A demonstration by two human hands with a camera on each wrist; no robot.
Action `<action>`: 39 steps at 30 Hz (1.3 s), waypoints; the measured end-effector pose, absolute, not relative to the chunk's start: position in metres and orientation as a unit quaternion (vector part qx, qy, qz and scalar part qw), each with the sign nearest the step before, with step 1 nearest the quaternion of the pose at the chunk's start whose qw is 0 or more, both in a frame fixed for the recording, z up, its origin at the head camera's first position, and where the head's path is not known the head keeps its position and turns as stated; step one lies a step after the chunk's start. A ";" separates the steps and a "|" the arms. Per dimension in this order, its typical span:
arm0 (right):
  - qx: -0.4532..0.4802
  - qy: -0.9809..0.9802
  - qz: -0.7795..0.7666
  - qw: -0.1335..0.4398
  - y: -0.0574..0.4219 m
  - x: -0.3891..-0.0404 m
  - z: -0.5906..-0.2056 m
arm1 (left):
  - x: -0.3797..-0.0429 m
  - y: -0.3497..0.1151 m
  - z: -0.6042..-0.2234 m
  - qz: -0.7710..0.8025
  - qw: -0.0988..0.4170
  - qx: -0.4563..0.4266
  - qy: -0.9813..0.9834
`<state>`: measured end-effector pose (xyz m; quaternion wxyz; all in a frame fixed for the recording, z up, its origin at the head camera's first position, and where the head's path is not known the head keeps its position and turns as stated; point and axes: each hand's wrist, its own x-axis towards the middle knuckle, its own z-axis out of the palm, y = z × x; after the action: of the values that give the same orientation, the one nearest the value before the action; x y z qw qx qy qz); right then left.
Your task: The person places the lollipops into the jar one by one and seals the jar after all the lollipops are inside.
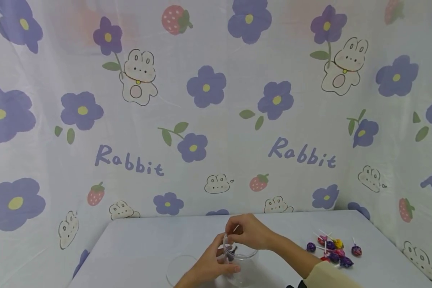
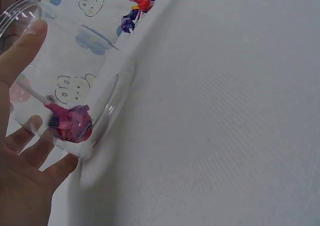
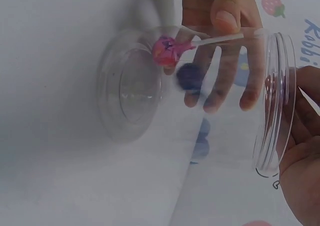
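Observation:
My left hand (image 1: 212, 266) grips a clear round jar (image 1: 243, 274) around its side, thumb and fingers on the wall. A pink-wrapped lollipop (image 2: 72, 122) with a white stick is inside the jar, near its base. A dark purple lollipop (image 3: 190, 77), blurred, also appears inside, in front of the left hand's fingers. Over the jar's open mouth, my right hand (image 1: 250, 232) has its fingers bent at the rim (image 3: 275, 106). Whether those fingertips pinch the purple lollipop's stick is hidden.
Several wrapped lollipops (image 1: 333, 257) lie in a loose group on the white table (image 1: 147, 240), to the right of the jar. A clear round disc (image 1: 168, 272), like a lid, lies left of it. Behind stands a printed curtain (image 1: 230, 120).

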<state>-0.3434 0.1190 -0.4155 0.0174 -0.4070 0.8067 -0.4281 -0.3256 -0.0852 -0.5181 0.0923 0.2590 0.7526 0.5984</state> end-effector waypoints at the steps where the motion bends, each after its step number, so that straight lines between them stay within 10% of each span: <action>1: -0.408 0.807 -0.426 0.014 0.119 -0.343 -0.415 | -0.326 -0.085 -0.519 0.598 0.091 0.262 0.752; 39: -0.371 0.836 -0.405 -0.012 0.167 -0.337 -0.403 | -0.326 -0.081 -0.518 0.599 0.100 0.225 0.762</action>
<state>-0.3374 0.1670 -0.4031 -0.0125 -0.3710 0.8357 -0.4047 -0.3261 -0.0815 -0.5179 0.0998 0.2254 0.7618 0.5991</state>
